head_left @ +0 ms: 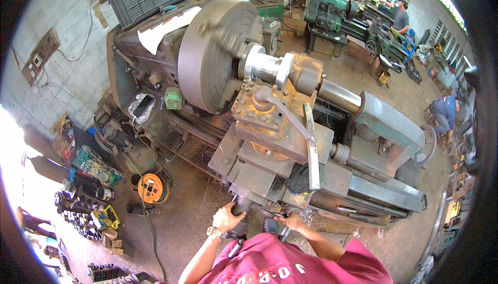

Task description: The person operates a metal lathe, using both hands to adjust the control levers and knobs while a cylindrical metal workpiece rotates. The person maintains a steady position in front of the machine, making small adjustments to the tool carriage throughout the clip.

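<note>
A large lathe fills the middle of the view. Its big round chuck (pixel 207 58) has blurred jaws, as if spinning. A shiny flanged metal workpiece (pixel 260 65) sits between the chuck and the tailstock (pixel 386 123). The tool post (pixel 259 110), topped by a long clamping lever (pixel 290 115), stands close against the workpiece. Low on the carriage's near side, my left hand (pixel 226 218) is closed around a dark crank handle, partly hidden by the fingers. To its right, my right hand (pixel 293 222) grips a control lever (pixel 284 233) near my shirt.
A flat metal bar (pixel 312 149) and a dark cloth (pixel 300 179) lie on the carriage. An orange cable reel (pixel 151 188) and a trailing cord are on the floor at left. Green machines (pixel 327 11) stand behind, with people nearby. Thin metal shavings hang around the carriage.
</note>
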Demonstrator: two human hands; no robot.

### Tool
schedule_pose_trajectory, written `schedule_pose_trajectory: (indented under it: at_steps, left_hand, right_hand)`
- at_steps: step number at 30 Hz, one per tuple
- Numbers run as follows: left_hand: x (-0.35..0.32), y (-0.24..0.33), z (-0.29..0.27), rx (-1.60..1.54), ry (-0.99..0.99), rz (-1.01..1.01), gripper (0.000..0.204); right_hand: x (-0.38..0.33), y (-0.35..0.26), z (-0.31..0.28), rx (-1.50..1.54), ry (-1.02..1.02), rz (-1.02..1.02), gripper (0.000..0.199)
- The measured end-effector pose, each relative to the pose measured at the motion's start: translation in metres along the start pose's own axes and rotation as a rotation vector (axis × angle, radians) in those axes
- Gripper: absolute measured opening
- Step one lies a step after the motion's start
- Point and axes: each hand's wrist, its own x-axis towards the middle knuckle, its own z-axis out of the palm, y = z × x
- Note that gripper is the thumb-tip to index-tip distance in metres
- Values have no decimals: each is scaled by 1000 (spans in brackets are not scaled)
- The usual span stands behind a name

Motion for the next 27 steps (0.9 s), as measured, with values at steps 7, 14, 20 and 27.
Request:
schedule_pose_trajectory:
  at_steps: [7,14,20,27]
  left_hand:
    - [1,-3,2,0,5,16,70]
    - [1,-1,0,-10,-18,-2,70]
    - [1,0,-1,-11,-16,1,70]
    - [1,1,-3,-1,-32,-12,70]
  right_hand:
    - [-10,-12,-8,-74,-1,31,99]
    - [-11,-19,-9,-52,-23,65,99]
    - [-5,-15,-9,-93,-97,52,104]
    - [5,-9,2,-154,-74,127,99]
